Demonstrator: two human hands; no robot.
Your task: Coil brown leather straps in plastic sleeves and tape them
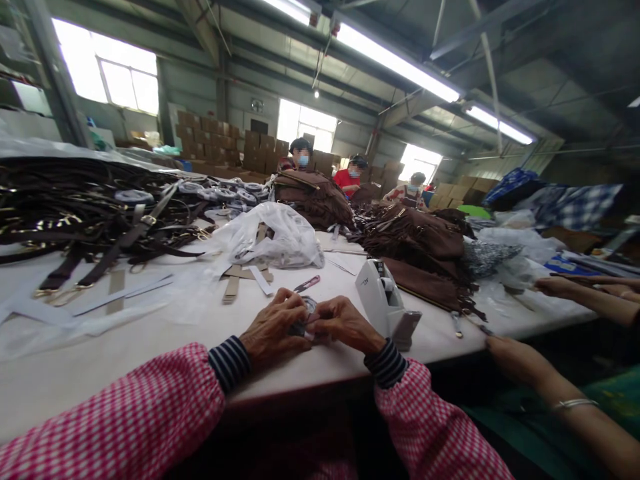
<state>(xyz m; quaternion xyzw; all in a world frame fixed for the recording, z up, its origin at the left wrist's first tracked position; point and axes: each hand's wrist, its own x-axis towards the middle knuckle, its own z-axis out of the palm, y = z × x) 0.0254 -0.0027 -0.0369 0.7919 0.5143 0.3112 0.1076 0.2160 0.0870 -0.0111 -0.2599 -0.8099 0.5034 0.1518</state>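
Observation:
Between my two hands, at the table's front edge, is a small greyish, shiny wrapped coil (310,307), mostly hidden by fingers. My left hand (277,325) is closed around its left side. From the right, my right hand (345,323) pinches it with thumb and fingertips. Just beyond lies a cutter with a pink-and-dark handle (307,284). A white tape dispenser (383,300) stands right of my right hand. Beige card strips (231,290) and a white paper strip (261,280) lie beyond my left hand.
Dark brown straps with metal buckles (100,220) heap at left, with grey wrapped coils (225,191) behind. A clear plastic bag (273,233) sits mid-table. Brown bags (415,240) pile at right. A co-worker's hand (515,357) reaches in at right; several people sit opposite.

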